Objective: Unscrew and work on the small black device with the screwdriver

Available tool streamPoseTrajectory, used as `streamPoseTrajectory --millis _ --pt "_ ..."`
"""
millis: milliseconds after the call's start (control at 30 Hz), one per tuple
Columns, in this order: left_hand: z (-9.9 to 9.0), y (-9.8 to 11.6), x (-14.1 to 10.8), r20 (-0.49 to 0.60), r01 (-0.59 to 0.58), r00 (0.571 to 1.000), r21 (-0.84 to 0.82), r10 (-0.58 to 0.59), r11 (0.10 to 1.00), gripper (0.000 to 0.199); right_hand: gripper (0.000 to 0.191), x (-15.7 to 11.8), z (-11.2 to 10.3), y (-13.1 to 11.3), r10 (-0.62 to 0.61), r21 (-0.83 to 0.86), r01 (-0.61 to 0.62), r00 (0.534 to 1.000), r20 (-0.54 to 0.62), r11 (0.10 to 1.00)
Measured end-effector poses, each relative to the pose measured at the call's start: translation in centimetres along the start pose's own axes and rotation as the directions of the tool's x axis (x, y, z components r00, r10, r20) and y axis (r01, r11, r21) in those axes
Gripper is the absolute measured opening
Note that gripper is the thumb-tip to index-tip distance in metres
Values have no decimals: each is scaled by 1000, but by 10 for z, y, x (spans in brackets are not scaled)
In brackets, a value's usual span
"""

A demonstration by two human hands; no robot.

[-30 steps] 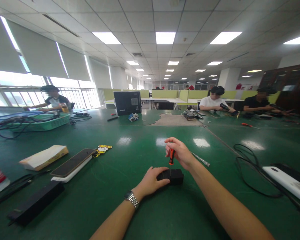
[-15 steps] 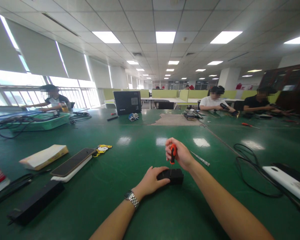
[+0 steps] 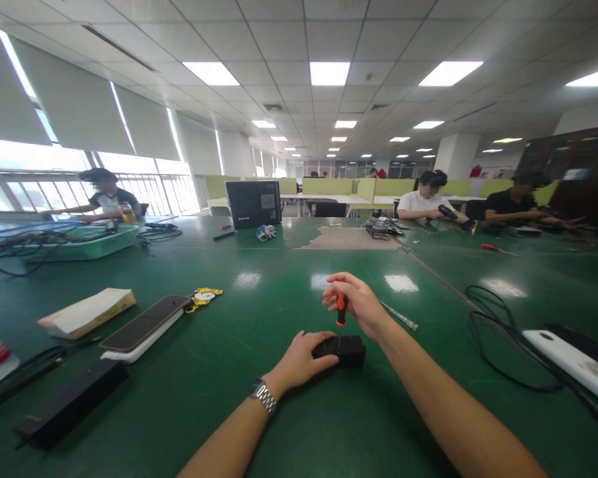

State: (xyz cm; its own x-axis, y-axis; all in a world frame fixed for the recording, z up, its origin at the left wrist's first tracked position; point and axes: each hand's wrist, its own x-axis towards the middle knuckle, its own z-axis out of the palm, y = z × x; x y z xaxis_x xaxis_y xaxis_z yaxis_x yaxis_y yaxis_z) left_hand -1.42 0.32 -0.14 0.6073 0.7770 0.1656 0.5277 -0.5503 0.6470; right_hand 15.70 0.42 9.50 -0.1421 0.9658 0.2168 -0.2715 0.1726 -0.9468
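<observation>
A small black box-shaped part lies on the green tabletop in front of me. My left hand, with a metal-band watch at the wrist, is closed round the left end of this box. An orange-and-black screwdriver stands upright with its shaft tip on the top of the box. My right hand is wrapped loosely about its handle, with the thumb and fingers around the upper end. What the tip meets on the box is too small to make out.
A thin clear-looking rod lies beyond my right wrist. To the left are a phone, a tissue pack and a long black box. At right lie a black cable and a white device. Co-workers sit at the far edges.
The fingers of my right hand have loosened and shifted about the screwdriver handle, which now stands more upright. My left hand and the black box have stayed in place.
</observation>
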Motion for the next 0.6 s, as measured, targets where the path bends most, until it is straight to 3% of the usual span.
streamPoseTrajectory --millis 67,233,367,533,600 --pt "0 1 0 -5 -1 1000 4 1 1000 42 29 1 -1 1 -26 3 26 999 -34 1000" --pt "-1 3 0 -10 12 1000 31 -12 999 43 27 1 -2 2 -12 11 12 1000 28 1000" --pt "-1 3 0 -9 6 1000 32 -5 999 42 28 1 -1 1 -45 -27 44 998 -34 999" --pt "-1 2 0 -9 8 1000 15 -8 1000 42 21 1 -2 0 -21 2 21 998 61 1000" --pt "-1 2 0 -5 15 1000 18 -15 1000 42 21 0 -2 -1 -30 -6 30 998 47 1000"
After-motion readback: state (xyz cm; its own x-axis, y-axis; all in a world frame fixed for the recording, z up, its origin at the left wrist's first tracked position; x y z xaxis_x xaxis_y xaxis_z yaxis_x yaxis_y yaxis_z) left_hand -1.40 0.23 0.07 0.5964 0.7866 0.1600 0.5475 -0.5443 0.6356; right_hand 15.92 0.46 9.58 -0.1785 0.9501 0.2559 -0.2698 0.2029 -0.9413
